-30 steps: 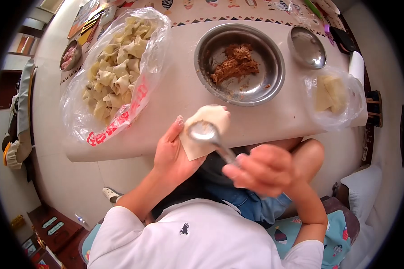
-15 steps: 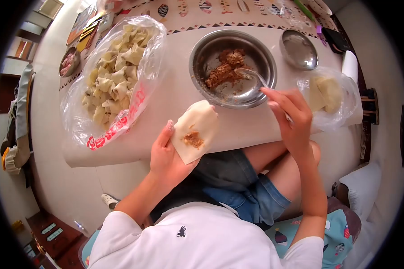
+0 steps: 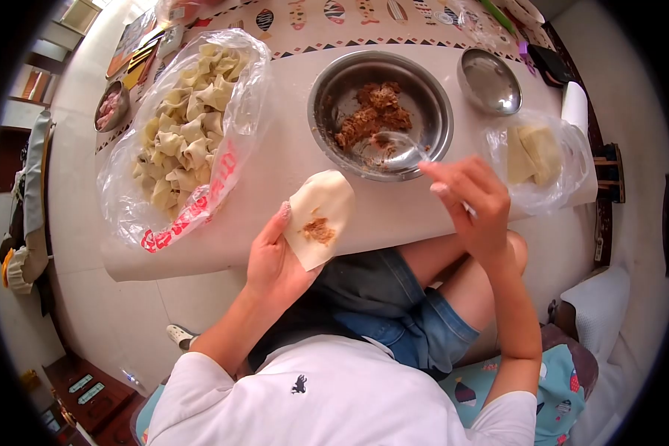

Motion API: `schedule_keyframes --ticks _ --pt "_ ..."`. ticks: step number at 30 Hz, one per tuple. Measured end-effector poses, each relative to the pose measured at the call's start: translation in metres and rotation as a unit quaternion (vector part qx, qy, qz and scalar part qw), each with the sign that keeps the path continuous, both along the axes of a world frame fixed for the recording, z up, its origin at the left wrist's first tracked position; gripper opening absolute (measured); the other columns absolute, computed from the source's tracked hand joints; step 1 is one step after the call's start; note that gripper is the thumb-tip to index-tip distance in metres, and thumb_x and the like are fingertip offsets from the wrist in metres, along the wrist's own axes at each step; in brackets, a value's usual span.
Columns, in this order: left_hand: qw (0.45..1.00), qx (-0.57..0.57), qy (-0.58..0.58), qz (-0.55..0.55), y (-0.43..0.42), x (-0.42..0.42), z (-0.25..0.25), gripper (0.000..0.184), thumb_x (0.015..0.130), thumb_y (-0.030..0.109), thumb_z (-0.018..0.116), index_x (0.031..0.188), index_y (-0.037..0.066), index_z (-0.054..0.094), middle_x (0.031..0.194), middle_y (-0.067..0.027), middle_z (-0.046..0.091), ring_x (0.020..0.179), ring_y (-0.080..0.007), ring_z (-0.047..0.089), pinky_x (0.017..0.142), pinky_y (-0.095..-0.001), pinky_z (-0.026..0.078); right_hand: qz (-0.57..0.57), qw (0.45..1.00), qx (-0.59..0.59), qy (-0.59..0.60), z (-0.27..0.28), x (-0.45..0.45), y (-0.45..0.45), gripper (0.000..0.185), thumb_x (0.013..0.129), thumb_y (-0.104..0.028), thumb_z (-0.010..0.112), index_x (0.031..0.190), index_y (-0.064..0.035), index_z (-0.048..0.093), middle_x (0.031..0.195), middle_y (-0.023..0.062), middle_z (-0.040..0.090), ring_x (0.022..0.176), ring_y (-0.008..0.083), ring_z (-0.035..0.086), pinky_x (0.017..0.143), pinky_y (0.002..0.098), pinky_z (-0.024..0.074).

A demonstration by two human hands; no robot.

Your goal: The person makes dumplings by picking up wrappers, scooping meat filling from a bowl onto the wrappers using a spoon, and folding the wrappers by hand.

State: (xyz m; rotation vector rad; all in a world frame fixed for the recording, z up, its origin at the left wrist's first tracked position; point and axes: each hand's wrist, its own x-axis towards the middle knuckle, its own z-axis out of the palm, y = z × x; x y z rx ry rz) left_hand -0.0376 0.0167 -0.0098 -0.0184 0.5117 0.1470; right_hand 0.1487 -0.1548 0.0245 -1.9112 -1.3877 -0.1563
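On my left hand (image 3: 275,262) lies a pale dough wrapper (image 3: 328,199), thumb over its left edge and the other fingers hidden beneath. A small smear of brown filling (image 3: 318,231) sits on the wrapper's lower half. My right hand (image 3: 474,199) grips a spoon (image 3: 403,151) by its handle, with the spoon's head down inside a steel bowl (image 3: 437,89). Brown minced filling (image 3: 372,115) is heaped in that bowl, just above the spoon's head.
Left of the bowl, a plastic bag (image 3: 254,89) holds many folded dumplings (image 3: 189,123). Another bag (image 3: 572,167) at right holds stacked wrappers (image 3: 531,152). Behind it is a small metal dish (image 3: 490,80). A bowl of pinkish pieces (image 3: 110,110) stands far left.
The spoon's head has shifted slightly left and toward me, to the near edge of the filling. My right hand has moved a little left and down. My left hand still supports the wrapper.
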Motion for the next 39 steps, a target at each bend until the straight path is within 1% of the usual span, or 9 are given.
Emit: schedule_keyframes --ticks 5,14,17,20,24,27,33,36,39 --pt "1.000 0.004 0.014 0.001 -0.001 0.001 0.001 0.043 0.095 0.027 0.035 0.129 0.002 0.035 0.131 -0.0153 0.042 0.122 -0.0305 0.040 0.100 -0.0453 0.036 0.037 0.998 0.054 0.014 0.000 0.005 0.003 0.025 0.070 -0.003 0.065 0.095 -0.0059 0.066 0.076 0.0055 0.061 0.068 0.0214 0.053 0.060 0.0303 0.0454" --pt "1.000 0.016 -0.002 -0.008 -0.003 0.002 -0.001 0.043 0.095 0.028 0.033 0.130 0.002 0.035 0.131 -0.0149 0.041 0.122 -0.0301 0.039 0.102 -0.0442 0.034 0.020 0.999 0.018 -0.038 0.009 0.005 0.007 0.027 0.068 -0.004 0.068 0.094 -0.0070 0.066 0.077 0.0042 0.061 0.069 0.0210 0.055 0.059 0.0301 0.0462" --pt "1.000 0.014 0.003 -0.011 -0.004 0.003 0.000 0.043 0.095 0.027 0.033 0.130 0.002 0.034 0.132 -0.0148 0.040 0.123 -0.0302 0.039 0.102 -0.0443 0.033 0.025 0.993 0.094 -0.061 0.006 0.006 0.007 0.026 0.068 -0.005 0.068 0.094 -0.0073 0.066 0.077 0.0039 0.062 0.067 0.0206 0.055 0.059 0.0298 0.0463" --pt "1.000 0.014 0.003 -0.016 -0.004 0.003 -0.001 0.043 0.095 0.027 0.034 0.130 0.002 0.034 0.133 -0.0147 0.040 0.123 -0.0300 0.039 0.102 -0.0443 0.033 0.012 0.999 0.005 -0.035 0.001 0.004 0.011 0.026 0.068 -0.005 0.068 0.094 -0.0072 0.066 0.076 0.0036 0.061 0.066 0.0201 0.055 0.058 0.0294 0.0464" --pt "1.000 0.008 0.007 -0.003 -0.006 0.000 0.000 0.043 0.095 0.027 0.034 0.129 0.002 0.035 0.131 -0.0146 0.041 0.122 -0.0300 0.039 0.101 -0.0444 0.034 -0.027 0.997 0.041 -0.059 0.005 0.006 0.008 0.026 0.067 -0.006 0.069 0.092 -0.0070 0.065 0.071 0.0027 0.059 0.065 0.0189 0.054 0.056 0.0292 0.0468" --pt "1.000 0.007 -0.010 -0.010 -0.003 0.004 0.001 0.042 0.094 0.026 0.035 0.129 0.002 0.035 0.131 -0.0139 0.042 0.122 -0.0291 0.040 0.101 -0.0431 0.034 0.029 0.995 -0.020 -0.093 -0.004 0.010 0.004 0.026 0.066 -0.007 0.069 0.092 -0.0071 0.065 0.070 0.0028 0.058 0.065 0.0183 0.054 0.055 0.0283 0.0467" --pt "1.000 0.021 -0.010 -0.021 -0.004 0.003 0.002 0.043 0.094 0.025 0.035 0.130 0.002 0.034 0.131 -0.0122 0.042 0.122 -0.0271 0.040 0.102 -0.0404 0.033 0.127 0.989 -0.029 -0.074 -0.010 0.014 0.000 0.029 0.064 -0.004 0.070 0.092 -0.0083 0.066 0.071 0.0034 0.058 0.066 0.0186 0.054 0.055 0.0275 0.0473" --pt "1.000 0.019 -0.015 -0.019 -0.004 0.000 0.002 0.042 0.094 0.026 0.035 0.130 0.003 0.034 0.131 -0.0120 0.042 0.122 -0.0270 0.040 0.102 -0.0402 0.033 0.107 0.993 -0.016 0.038 -0.001 0.019 -0.008 0.020 0.073 -0.005 0.066 0.092 -0.0057 0.066 0.074 0.0034 0.060 0.067 0.0155 0.055 0.058 0.0259 0.0470" --pt "1.000 0.010 -0.023 -0.008 -0.004 -0.001 0.003 0.043 0.094 0.027 0.035 0.130 0.003 0.035 0.131 -0.0126 0.042 0.121 -0.0280 0.041 0.101 -0.0413 0.034 -0.030 0.917 0.112 0.382 0.001 0.008 -0.008 0.017 0.084 -0.014 0.058 0.092 -0.0009 0.065 0.077 0.0055 0.062 0.067 0.0120 0.055 0.060 0.0246 0.0454"
